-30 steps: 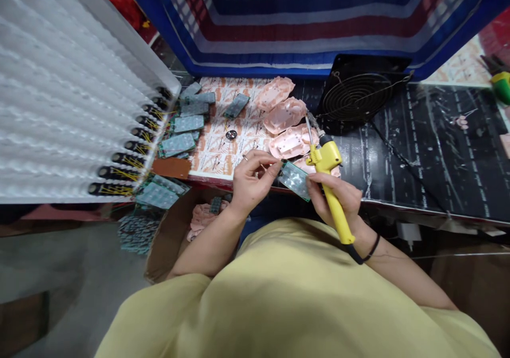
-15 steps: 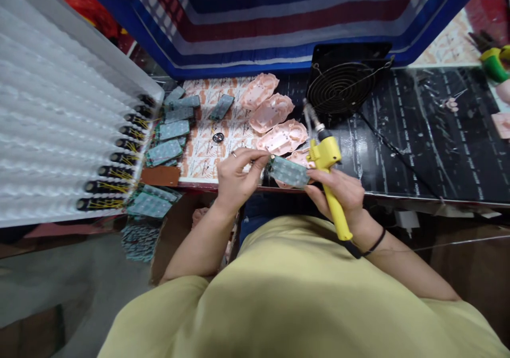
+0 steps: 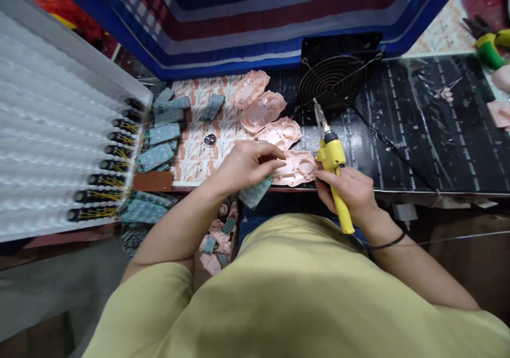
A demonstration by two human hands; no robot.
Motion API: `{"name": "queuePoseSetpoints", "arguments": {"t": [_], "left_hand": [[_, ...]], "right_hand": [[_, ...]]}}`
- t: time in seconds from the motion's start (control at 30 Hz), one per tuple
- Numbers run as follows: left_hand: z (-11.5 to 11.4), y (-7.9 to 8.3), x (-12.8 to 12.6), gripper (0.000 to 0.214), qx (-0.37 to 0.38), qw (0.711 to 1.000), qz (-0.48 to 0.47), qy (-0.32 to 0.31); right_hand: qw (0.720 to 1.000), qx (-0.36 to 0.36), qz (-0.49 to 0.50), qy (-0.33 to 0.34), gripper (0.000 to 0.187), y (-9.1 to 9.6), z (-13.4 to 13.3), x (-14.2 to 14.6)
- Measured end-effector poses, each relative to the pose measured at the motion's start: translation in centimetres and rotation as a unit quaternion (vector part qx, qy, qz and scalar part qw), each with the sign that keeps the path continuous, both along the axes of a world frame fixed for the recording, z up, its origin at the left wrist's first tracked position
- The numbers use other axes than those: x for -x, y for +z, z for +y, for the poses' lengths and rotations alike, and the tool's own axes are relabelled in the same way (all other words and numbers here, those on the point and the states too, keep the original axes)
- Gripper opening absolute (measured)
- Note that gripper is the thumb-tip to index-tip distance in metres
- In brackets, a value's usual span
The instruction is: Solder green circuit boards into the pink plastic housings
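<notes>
My left hand (image 3: 255, 164) is over the front edge of the bench, thumb and forefinger close together at a pink plastic shell half (image 3: 297, 168). A green circuit board (image 3: 256, 192) hangs below its thumb, tilted, past the bench edge; the fingers hide how it is held. My right hand (image 3: 350, 190) grips a yellow soldering gun (image 3: 333, 161), tip pointing up and away. The right thumb and forefinger also reach the shell's right end, apparently steadying it. More pink shell halves (image 3: 263, 111) lie in a row beyond.
Circuit boards (image 3: 164, 134) are piled at left beside a white tray (image 3: 79, 108) of black parts with yellow wires. A small round black part (image 3: 210, 139) lies on the patterned sheet. Behind stand a black fan (image 3: 332, 82) and a blue crate (image 3: 239, 66). Pliers (image 3: 488, 47) lie far right.
The circuit board has left my right fingers and moved left and down under my left hand. The nearest shell is now uncovered, with both hands at it. The soldering gun has shifted slightly right.
</notes>
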State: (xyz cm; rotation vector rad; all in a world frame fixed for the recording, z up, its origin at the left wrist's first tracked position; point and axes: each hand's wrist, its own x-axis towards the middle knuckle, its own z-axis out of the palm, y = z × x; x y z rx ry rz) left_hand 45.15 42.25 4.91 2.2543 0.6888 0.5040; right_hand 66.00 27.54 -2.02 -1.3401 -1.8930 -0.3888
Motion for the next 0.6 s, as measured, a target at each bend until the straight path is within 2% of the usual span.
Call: {"name": "queuePoseSetpoints", "arguments": {"t": [0.1,0.17,0.27,0.37,0.5,0.6], "left_hand": [[-0.2,-1.3,-0.7,0.014,-0.109,0.991,0.064,-0.034],[-0.3,-1.9,-0.9,0.011,-0.142,0.985,0.094,-0.039],[-0.6,-2.2,-0.9,0.010,-0.162,0.980,0.113,-0.024],[-0.9,-2.2,-1.0,0.009,-0.175,0.978,0.109,-0.006],[-1.2,-2.3,-1.0,0.009,-0.181,0.978,0.104,-0.012],[-1.3,-2.5,-0.8,0.011,-0.177,0.979,0.102,-0.015]], "right_hand": [[1.000,-0.004,0.020,0.017,0.020,0.4,-0.4,0.2],[0.999,-0.021,0.040,0.023,0.018,0.6,-0.5,0.1],[0.997,-0.035,0.064,0.014,0.018,0.6,-0.4,-0.3],[0.999,-0.017,0.048,0.013,0.019,0.0,-0.2,-0.4],[0.996,0.022,0.047,0.069,0.024,-0.8,-0.2,0.0],[0.991,0.005,0.090,0.102,0.019,-0.1,-0.7,-0.1]]}}
